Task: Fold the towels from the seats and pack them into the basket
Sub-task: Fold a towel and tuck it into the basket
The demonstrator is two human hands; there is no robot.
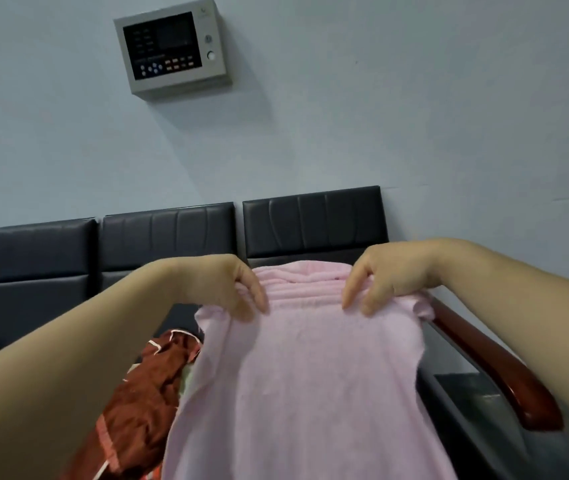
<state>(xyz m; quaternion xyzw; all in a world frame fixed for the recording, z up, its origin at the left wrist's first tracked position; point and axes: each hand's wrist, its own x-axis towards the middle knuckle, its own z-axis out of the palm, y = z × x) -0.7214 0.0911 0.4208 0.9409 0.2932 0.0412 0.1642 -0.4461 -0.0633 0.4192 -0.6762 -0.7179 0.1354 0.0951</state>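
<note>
The towel [303, 375], pink and soft, fills the view from the centre down to 6 o'clock. It is held up in the air in front of the black seats [168, 233], and its lower part runs out of view. The left hand [238, 289] grips its upper edge at about 9 o'clock of the cloth's top. The right hand [380, 282] grips the same edge at about 3 o'clock. On each hand the fingers [258, 299] are curled down over the front of the cloth and pinch it. A ribbed band of the same towel rises behind and between the hands, so the top may already be doubled over, though I cannot tell for sure.

A red cloth [137, 403] with pale trim lies crumpled on a seat at 7 o'clock. A wooden armrest [490, 368] runs down at 4 o'clock. A control panel [172, 46] hangs on the wall at 11 o'clock. The basket is not in view.

I judge this to be the folding step for this one towel, with packing not yet begun. The next move likely calls for bringing the two hands together so the corners meet evenly. The hanging length should be kept off the red cloth, since slack terry sags and twists easily.
</note>
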